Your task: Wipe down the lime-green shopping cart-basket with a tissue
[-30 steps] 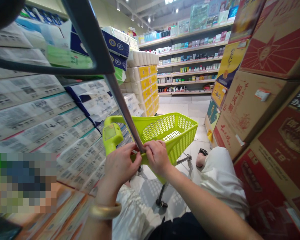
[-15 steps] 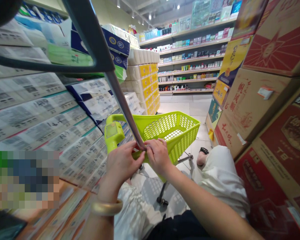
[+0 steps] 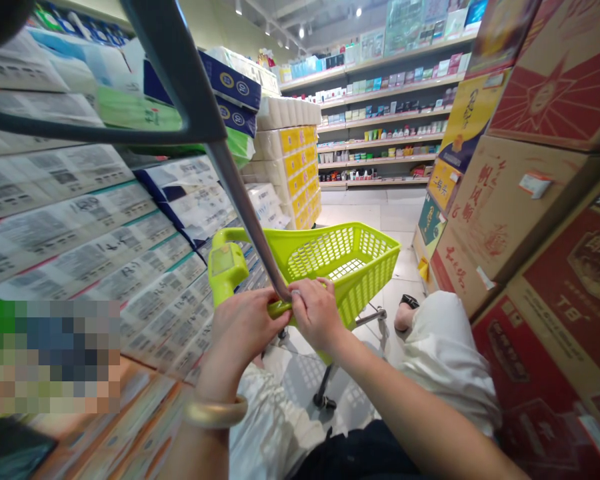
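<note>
A lime-green shopping cart (image 3: 353, 257) stands in a store aisle in front of me, its basket empty. My left hand (image 3: 245, 330) and my right hand (image 3: 316, 313) meet at the cart's green handle bar (image 3: 279, 308), fingers curled and pinched together where a grey metal rod (image 3: 245, 213) comes down to the bar. What the fingertips pinch is too small to make out. A gold bangle (image 3: 215, 411) circles my left wrist. My knees in white cloth (image 3: 443, 353) show below.
Stacked packs of tissue and paper rolls (image 3: 105, 220) line the left side. Large cardboard boxes (image 3: 525, 200) are piled on the right. Shelves of bottles (image 3: 380, 127) close the aisle at the far end, with tiled floor (image 3: 365, 213) between.
Both hands stay at the handle bar; the fingers have shifted slightly closer together around the rod's lower end. The view has moved a little.
</note>
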The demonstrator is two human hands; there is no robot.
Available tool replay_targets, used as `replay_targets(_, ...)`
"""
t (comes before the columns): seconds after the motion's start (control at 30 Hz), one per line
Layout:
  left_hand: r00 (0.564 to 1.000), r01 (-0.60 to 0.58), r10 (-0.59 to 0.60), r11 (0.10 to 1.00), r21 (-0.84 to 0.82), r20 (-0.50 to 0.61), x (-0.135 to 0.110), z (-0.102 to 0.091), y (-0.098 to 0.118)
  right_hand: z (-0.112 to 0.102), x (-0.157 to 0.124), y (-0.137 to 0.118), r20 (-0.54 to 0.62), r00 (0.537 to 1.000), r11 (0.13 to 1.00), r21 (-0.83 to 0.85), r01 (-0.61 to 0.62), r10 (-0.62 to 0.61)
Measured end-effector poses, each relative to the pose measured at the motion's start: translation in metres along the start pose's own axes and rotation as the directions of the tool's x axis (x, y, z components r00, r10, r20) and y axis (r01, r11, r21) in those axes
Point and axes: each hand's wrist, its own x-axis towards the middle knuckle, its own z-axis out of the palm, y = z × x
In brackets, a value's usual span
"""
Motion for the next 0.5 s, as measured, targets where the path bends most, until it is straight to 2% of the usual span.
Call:
replay_targets(0.07,1.0,0.001,-0.001,1.0,-0.002,0.005,-0.001,0.0,-0.002,-0.004,-0.001,0.009,0.01,1.0,1.0,-0.003,-0.016,0.016)
replay_targets(0.23,1.0,-0.013,0.013,1.0,-0.018,0.017,-0.001,-0.002,-0.003,-0.009,0.0,0.028,-0.046,0.988,0.987,-0.047,-0.152,0.15)
replay_targets(0.33,1.0,-0.013,0.014,1.0,-0.018,0.006,-0.002,-0.001,-0.003,-0.004,0.001,0.017,-0.04,0.989,0.987,-0.062,-0.146,0.144)
replay_targets(0.5,1.0,-0.024,0.024,1.0,-0.004,-0.001,-0.003,0.0,-0.004,0.004,0.002,-0.007,0.0,1.0,0.999,-0.021,-0.029,0.029)
